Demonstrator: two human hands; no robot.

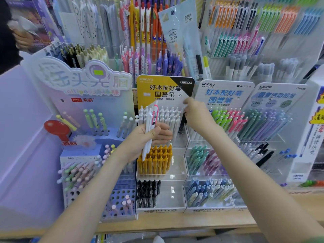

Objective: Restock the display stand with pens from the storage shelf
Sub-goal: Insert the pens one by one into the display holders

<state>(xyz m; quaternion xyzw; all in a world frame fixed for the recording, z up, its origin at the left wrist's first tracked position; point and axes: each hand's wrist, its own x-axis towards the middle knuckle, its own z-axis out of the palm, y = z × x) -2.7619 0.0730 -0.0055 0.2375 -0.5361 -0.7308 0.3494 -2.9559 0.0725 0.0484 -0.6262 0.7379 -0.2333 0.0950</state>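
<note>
- I'm mid-restock: left grip (152, 135) holds white pens (149, 123)
- right grip (198, 116) is at the white row (168, 115); I cannot tell its closure
- next: seat a pen upright there

The wooden shelf (175, 224) bears a blue pen stand (119, 213) beside white Kokuyo stands (161, 210), seemingly touching.

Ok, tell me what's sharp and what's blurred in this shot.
Head view: the white pens in the left hand are sharp; the right hand smears at its fingers; the hanging pens top right are soft; light is even.
</note>
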